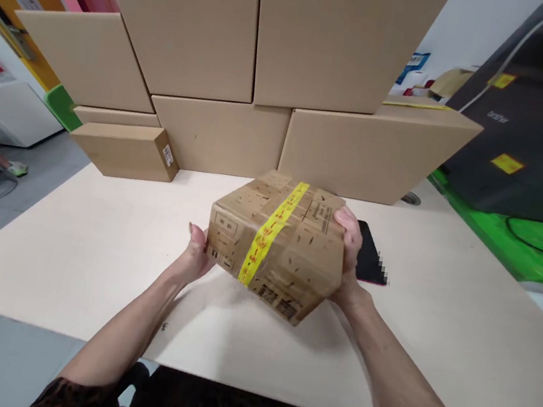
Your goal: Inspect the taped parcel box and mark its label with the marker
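Two hands clamp one small parcel (279, 241), lifted and tilted just above the worktop (93, 252), its shadow underneath. Left hand (196, 253) at the parcel's 9 o'clock side, palm flat on the end face, fingers partly open, tips poking up past the edge. Right hand (350, 255) at 3 o'clock, fingers curled over the top corner, wrapped on the box. Parcel is already sealed: yellow tape (270, 233) runs across the top and down the near face, printed marks and labels visible. Judgement: packing is done, handling in progress, parcel not set down anywhere yet. Dark flat phone-like item (370, 254) lies on the worktop just behind the right hand. Farther, at 12 o'clock, stack of plain cartons (251, 59) walls the back edge; one small flat carton (122, 149) at 10 o'clock.
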### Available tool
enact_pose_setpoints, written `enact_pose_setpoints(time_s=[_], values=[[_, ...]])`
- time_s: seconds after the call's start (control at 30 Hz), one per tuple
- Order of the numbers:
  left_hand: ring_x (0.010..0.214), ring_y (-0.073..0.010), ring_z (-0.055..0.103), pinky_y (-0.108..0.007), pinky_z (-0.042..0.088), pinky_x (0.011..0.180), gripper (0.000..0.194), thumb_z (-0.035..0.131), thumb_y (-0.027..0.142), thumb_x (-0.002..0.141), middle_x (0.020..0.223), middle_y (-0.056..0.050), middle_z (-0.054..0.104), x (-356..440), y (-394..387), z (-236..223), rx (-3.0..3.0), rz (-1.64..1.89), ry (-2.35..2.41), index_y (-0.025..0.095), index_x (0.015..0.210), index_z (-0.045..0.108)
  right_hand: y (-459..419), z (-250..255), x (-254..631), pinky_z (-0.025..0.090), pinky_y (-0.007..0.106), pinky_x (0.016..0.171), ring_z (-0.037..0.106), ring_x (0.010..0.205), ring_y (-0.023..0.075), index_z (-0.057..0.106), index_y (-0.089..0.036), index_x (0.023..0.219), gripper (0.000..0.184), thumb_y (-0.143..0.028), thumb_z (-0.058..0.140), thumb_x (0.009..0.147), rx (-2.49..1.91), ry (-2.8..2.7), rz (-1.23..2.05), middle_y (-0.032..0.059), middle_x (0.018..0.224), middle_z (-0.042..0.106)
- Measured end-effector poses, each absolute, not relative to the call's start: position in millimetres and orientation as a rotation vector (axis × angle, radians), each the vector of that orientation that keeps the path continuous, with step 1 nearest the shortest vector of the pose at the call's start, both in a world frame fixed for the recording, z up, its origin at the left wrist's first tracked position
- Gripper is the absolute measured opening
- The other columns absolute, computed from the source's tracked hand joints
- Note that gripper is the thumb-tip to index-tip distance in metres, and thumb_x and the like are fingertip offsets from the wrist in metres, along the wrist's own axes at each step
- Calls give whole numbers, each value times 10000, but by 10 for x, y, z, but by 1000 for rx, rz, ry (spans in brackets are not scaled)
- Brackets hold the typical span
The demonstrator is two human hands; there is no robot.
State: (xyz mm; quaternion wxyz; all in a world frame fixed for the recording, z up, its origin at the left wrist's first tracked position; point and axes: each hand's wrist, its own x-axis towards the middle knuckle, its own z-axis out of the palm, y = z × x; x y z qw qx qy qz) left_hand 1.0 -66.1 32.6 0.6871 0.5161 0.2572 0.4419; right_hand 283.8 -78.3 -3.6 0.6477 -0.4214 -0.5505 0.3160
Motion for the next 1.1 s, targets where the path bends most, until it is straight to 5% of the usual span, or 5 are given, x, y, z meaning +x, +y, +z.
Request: enact_pose_setpoints(time_s=[0.17,0.4,0.6,0.7,1.1], values=[[1545,-424,479,-566,516,1195,969,581,1015,682,1294,-159,785,-238,-493,355,1077,937,631,218,1197,774,-768,-317,2941,128,732,1328,484,1478,386,666,-375,861,358,-315,924,620,-945,-1521,122,-11,1243,685],[1242,-370,738,-414,641,1002,516,875,492,713,1116,-92,837,-252,-492,483,934,957,614,185,1115,774,-722,-287,2839,266,771,1281,366,1600,359,411,-555,1548,879,-221,799,833,-682,-1738,-381,-17,1707,391],[1216,-337,736,-426,597,1058,711,814,406,687,1239,-83,803,-13,-565,549,876,1231,637,191,1353,690,-818,2,2680,503,644,1180,532,1511,351,564,-390,1508,509,-547,549,1025,-995,-1329,711,66,1626,560],[1411,-371,602,-451,532,1151,793,851,422,653,1462,-87,691,18,-578,491,993,1286,690,229,1396,652,-891,126,2576,605,609,1039,642,1387,374,649,-345,1397,607,-726,573,930,-920,-956,1252,77,1509,672],[1537,-378,461,-553,380,1277,936,882,479,702,1682,-82,481,91,-616,237,1267,1175,645,338,1540,491,-967,200,2514,576,593,1084,720,1223,364,620,-292,1264,695,-438,896,642,-924,-824,1443,67,1283,777]])
